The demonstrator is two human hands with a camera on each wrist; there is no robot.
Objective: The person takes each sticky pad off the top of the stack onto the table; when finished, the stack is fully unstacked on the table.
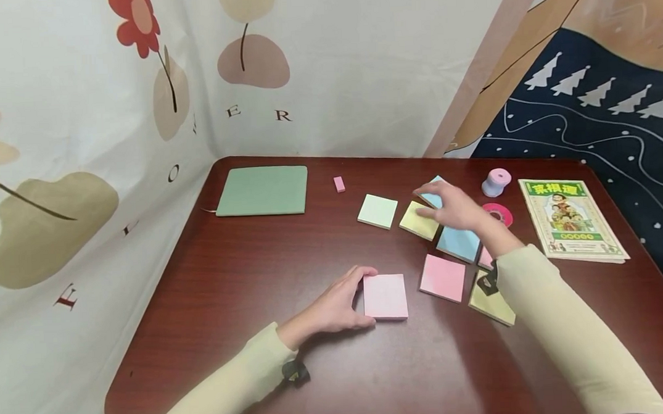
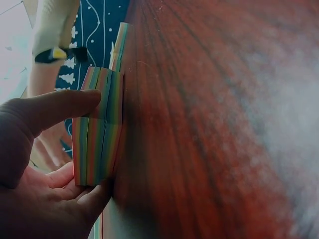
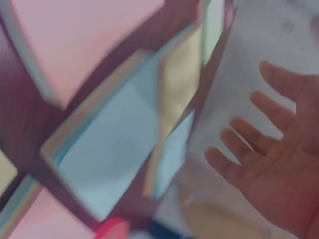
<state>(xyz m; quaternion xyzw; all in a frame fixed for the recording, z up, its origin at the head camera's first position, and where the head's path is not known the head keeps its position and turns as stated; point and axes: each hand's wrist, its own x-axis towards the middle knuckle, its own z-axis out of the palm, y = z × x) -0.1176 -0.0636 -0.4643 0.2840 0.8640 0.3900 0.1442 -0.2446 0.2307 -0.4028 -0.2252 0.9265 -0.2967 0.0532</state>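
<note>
My left hand (image 1: 338,302) pinches a pale pink stack of sticky notes (image 1: 385,297) on the table, with thumb and fingers at opposite edges. In the left wrist view, the stack's sides (image 2: 97,144) show several colored layers. My right hand (image 1: 456,208) hovers, fingers spread, above a yellow sticky-note pad (image 1: 414,223) and a small blue pad (image 1: 432,199). Just below that hand lies a larger blue pad (image 1: 458,244). The right wrist view shows an empty palm (image 3: 274,149) beside these pads. Nearby lie a mint pad (image 1: 378,211) and a pink pad (image 1: 442,279).
Another yellow pad (image 1: 494,305) lies under the right forearm, near a partly hidden pink one (image 1: 485,260). A pink tape roll (image 1: 501,214), a spool (image 1: 496,182) and a booklet (image 1: 571,218) are at right. A green notebook (image 1: 262,191) and pink eraser (image 1: 338,184) lie toward the back.
</note>
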